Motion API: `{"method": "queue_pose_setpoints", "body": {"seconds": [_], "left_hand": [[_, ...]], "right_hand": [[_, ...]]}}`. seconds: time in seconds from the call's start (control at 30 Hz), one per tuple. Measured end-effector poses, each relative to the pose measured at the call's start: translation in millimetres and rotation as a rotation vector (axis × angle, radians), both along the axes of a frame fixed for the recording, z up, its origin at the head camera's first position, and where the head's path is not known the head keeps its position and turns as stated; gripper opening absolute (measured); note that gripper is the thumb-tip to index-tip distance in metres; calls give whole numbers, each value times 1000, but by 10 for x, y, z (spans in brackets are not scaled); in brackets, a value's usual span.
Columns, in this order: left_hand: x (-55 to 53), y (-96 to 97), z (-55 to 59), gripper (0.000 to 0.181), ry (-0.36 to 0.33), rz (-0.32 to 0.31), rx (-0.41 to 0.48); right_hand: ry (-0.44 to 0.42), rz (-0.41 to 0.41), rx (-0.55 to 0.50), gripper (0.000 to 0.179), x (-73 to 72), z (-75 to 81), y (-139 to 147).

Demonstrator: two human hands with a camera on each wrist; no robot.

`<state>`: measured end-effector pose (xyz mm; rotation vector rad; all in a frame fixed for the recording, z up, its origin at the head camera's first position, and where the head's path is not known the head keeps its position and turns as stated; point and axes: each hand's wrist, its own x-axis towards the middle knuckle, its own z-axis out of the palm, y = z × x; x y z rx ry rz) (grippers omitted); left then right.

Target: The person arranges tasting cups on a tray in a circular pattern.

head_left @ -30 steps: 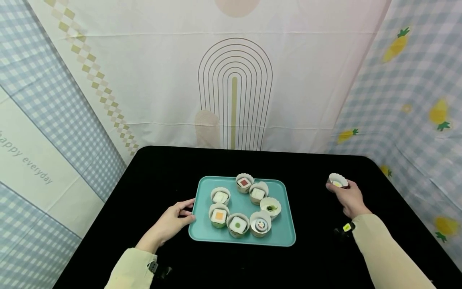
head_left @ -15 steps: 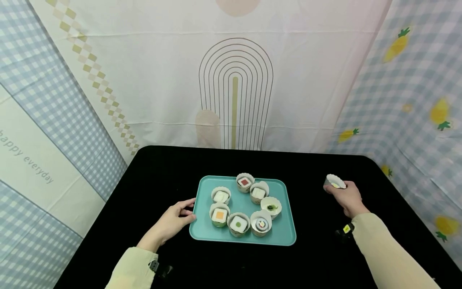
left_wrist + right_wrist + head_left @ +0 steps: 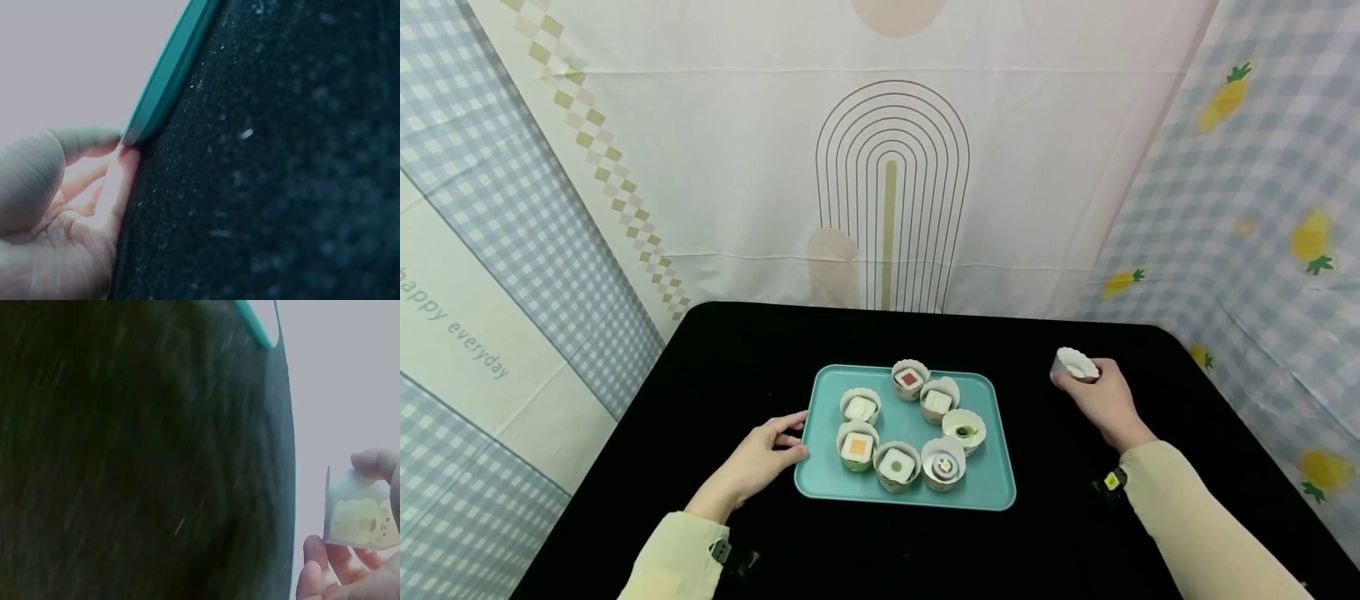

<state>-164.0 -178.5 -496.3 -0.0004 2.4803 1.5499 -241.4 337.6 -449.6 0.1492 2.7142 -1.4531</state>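
Note:
My left hand [image 3: 748, 465] holds the left edge of a turquoise tray [image 3: 820, 383] on the black table. In the left wrist view, the thumb [image 3: 87, 142] meets the tray's rim [image 3: 164, 78], with a finger below it. Several scalloped paper baking cups with small white sushi-like pieces sit on the tray, one with an orange square [image 3: 857, 447], one with a red square [image 3: 908, 378]. Right of the tray, my right hand [image 3: 1108, 402] grips another paper baking cup [image 3: 1064, 359] with a pale and yellowish piece inside; the right wrist view shows a print on its side [image 3: 359, 519].
The black table [image 3: 737, 350] has rounded far corners. Behind it hangs a white printed curtain [image 3: 722, 167], with blue checked cloth [image 3: 1195, 208] at both sides.
My right hand has moved left with its baking cup, closer to the tray. My left hand and the tray stay in place.

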Motion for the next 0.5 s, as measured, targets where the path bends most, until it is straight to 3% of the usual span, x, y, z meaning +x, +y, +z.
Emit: {"method": "queue_pose_setpoints", "body": {"seconds": [0.23, 0.5], "left_hand": [[2, 4, -6, 56, 3, 4, -3], [-2, 8, -15, 56, 9, 8, -7]], "right_hand": [[36, 71, 17, 79, -16, 209, -516], [83, 233, 23, 63, -39, 317, -1126]]}}
